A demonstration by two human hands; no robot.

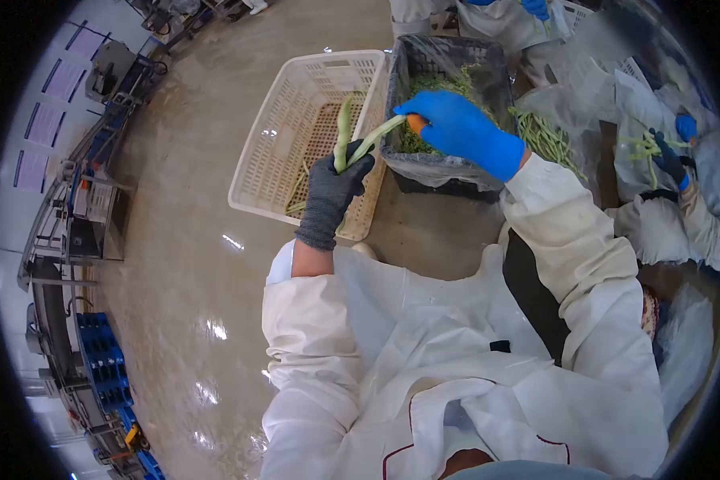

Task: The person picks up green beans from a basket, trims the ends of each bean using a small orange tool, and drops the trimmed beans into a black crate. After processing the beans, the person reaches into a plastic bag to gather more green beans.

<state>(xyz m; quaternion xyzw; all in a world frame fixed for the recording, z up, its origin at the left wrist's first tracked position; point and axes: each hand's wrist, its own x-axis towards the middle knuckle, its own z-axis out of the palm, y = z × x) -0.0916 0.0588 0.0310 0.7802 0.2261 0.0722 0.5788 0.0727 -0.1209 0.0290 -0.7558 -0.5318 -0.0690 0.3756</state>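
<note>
My left hand, in a dark grey knitted glove, is closed around long pale green beans. One bean points up from the fist, and another slants right to my right hand. That hand wears a blue glove and pinches the far tip of the slanted bean. A small orange-brown patch shows at its fingertips; I cannot tell what it is. Below my left hand stands a cream plastic crate with a few beans at its bottom. Under my right hand is a black crate lined with clear plastic, holding green trimmings.
Right of the black crate, a pile of green beans lies on plastic. A co-worker's gloved hands hold beans at the far right. Another person's blue gloves show at the top. Wet floor and machinery extend left.
</note>
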